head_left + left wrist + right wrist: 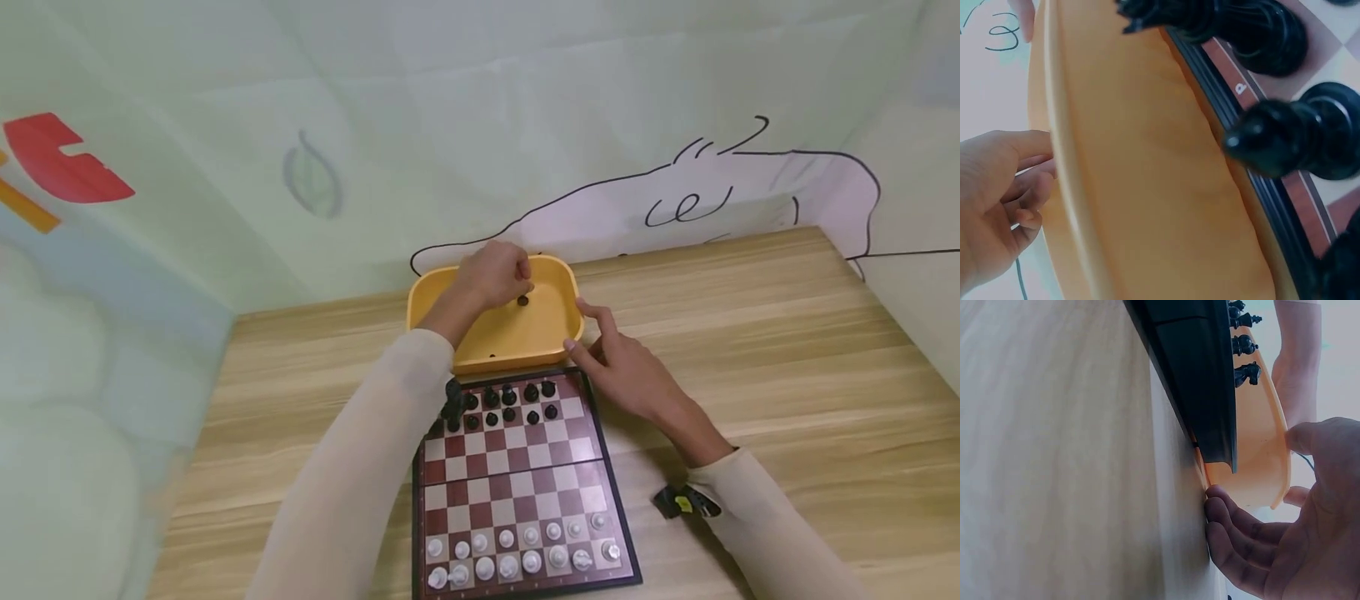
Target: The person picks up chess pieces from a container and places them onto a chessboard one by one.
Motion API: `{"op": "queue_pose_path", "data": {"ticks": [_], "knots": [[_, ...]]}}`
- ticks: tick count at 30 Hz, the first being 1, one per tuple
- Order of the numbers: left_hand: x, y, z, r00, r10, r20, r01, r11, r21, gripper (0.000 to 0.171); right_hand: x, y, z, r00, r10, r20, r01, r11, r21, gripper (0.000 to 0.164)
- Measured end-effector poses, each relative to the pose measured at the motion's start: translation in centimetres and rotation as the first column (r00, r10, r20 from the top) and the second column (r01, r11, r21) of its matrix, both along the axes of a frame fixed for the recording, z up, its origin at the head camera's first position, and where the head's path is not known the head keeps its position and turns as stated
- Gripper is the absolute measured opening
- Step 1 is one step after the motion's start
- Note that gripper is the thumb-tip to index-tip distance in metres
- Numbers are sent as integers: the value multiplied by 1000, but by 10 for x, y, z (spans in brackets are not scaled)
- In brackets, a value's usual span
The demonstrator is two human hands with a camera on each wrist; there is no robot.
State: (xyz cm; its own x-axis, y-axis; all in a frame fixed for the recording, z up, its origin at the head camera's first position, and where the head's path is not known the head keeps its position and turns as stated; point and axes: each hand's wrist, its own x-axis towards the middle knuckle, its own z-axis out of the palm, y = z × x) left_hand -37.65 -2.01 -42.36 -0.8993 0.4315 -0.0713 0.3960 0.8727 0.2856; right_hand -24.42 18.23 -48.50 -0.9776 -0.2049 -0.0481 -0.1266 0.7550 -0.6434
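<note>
My left hand (495, 273) reaches over the yellow tray (480, 365), its fingers curled down inside. A small black chess piece (522, 300) shows right at its fingertips. In the left wrist view, the tray's wall hides the fingertips of the left hand (1004, 206). At the tray's near right corner, my right hand (630, 371) holds the rim with thumb and index finger. The right wrist view shows the other fingers (1235, 550) low beside the tray's base. A chessboard (510, 508) lies just in front, with black pieces (508, 396) at its far end.
White chess pieces (531, 562) stand in two rows at the board's near end. A black strap device (684, 502) sits by the right sleeve. The wooden table (750, 358) meets a printed backdrop (525, 125) behind the tray.
</note>
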Motion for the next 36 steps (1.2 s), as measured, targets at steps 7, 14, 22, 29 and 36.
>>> {"op": "queue_pose_path", "data": {"ticks": [7, 14, 22, 29, 36], "knots": [[-1, 2, -8, 1000, 6, -21, -7, 998, -59, 13, 1, -1, 1, 1000, -2, 7, 2, 1000, 3, 69], [0, 6, -14, 1000, -15, -12, 13, 994, -107, 24, 2, -1, 0, 1000, -4, 8, 4, 1000, -1, 69], [0, 9, -17, 994, -91, -68, 79, 983, -168, 38, 1, -1, 0, 1000, 0, 3, 0, 1000, -5, 68], [3, 6, -15, 997, -76, -26, 72, 989, -131, 25, 0, 0, 0, 1000, 2, -1, -2, 1000, 3, 70], [8, 6, -5, 997, -78, -19, 77, 996, -40, 16, -2, 4, -1, 1000, 7, -3, -7, 1000, 9, 70]]}}
